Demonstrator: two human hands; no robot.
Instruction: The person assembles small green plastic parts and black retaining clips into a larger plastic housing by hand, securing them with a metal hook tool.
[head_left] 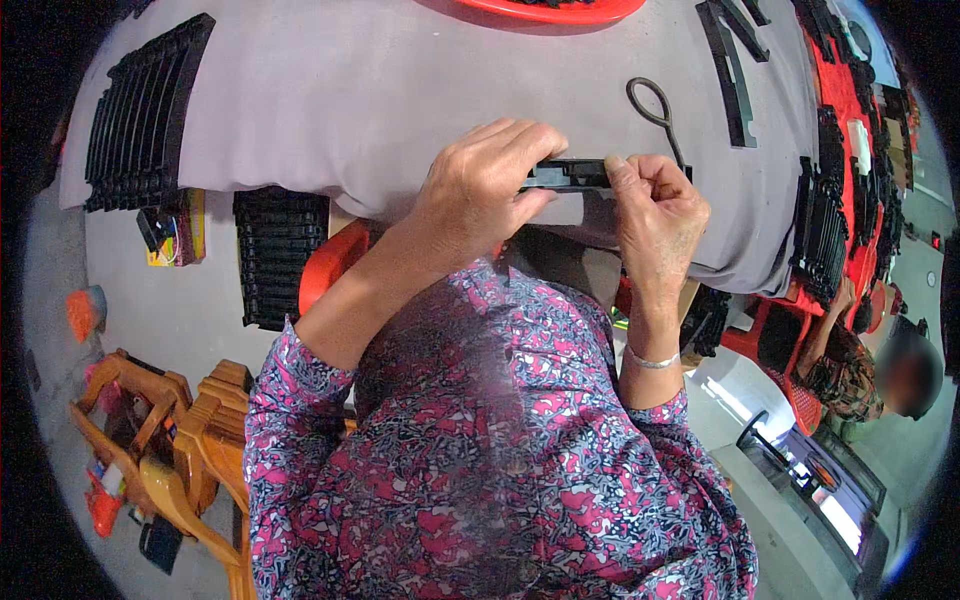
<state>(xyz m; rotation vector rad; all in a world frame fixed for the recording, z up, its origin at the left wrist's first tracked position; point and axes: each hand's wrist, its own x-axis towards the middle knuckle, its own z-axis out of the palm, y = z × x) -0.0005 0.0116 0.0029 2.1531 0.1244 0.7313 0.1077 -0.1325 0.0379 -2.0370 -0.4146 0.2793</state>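
Between my two hands, near the front edge of the cloth-covered table (pixel 330 90), is a long narrow black plastic strip (pixel 572 174) with a recessed channel. My left hand (pixel 490 175) grips its left part, thumb below and fingers above. At the strip's right part, my right hand (pixel 655 205) pinches with the thumb on top; its other fingers are curled in. What small part may lie under the right fingertips is hidden. Just beyond my right hand rests a dark metal tool with a looped handle (pixel 650 100), its lower end running behind the hand.
A row of black strips (pixel 145 115) lies at the table's left. More black strips (pixel 730 80) lie at the far right. A red basin (pixel 550 12) holds black parts at the back edge. Below left stand a black stack (pixel 282 255) and wooden chair (pixel 150 420). Another person (pixel 850 370) sits at right.
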